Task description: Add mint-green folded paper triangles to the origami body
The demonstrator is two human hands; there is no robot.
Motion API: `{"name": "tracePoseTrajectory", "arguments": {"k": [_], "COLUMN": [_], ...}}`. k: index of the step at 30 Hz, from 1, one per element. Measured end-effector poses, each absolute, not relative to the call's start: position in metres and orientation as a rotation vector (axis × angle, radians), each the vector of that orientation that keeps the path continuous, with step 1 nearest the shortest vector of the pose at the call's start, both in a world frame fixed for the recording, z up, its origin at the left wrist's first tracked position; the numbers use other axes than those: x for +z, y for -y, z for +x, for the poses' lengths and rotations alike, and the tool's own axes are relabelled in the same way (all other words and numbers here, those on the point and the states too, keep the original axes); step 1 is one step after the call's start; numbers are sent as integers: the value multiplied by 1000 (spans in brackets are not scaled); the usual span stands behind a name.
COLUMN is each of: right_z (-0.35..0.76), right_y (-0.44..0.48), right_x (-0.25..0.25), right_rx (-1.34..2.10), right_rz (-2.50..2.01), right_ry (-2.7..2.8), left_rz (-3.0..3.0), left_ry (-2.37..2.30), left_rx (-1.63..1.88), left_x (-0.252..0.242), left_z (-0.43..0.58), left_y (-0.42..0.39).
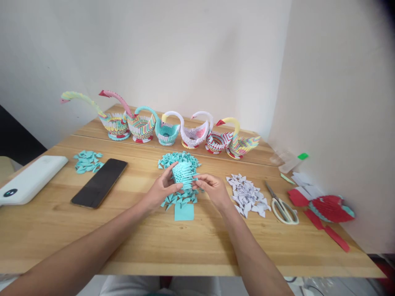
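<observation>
My left hand is wrapped round a teal origami model built from rows of interlocked folded paper pieces, gripping it by its left side. At the model's right edge, my right hand pinches a small folded teal paper piece between thumb and fingers. Whether that piece is joined to the model I cannot tell. Behind and below the model spreads a pile of loose teal folded pieces, partly hidden by it and my hands. A flat teal paper square lies just in front of the pile.
Several finished paper swans line the back of the wooden table. On the left are a white power bank, a phone and more teal pieces. White pieces, scissors and a red paper model lie right.
</observation>
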State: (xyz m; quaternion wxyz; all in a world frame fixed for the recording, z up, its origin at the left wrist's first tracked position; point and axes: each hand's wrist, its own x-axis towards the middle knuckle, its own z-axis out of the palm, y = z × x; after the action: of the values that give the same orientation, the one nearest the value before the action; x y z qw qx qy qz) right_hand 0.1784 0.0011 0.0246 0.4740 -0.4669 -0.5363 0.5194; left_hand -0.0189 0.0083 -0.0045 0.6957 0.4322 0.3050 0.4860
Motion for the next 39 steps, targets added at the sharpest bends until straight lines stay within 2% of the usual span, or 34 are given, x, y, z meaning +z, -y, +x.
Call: {"name": "tracePoseTrajectory", "arguments": {"k": [19, 39], "right_z": [179, 181], "right_y": [-5, -6], "right_x": [11, 11], "right_rx": [1399, 1369], "right_rz": [-1072, -1040], "right_ry": [1191, 1185], "left_rz": [980, 1026], "left_ry": [-698, -684], "left_rx": [1071, 1054], "left_x": [-5, -9], "left_z": [-19, -21], "left_y": [-8, -12]}}
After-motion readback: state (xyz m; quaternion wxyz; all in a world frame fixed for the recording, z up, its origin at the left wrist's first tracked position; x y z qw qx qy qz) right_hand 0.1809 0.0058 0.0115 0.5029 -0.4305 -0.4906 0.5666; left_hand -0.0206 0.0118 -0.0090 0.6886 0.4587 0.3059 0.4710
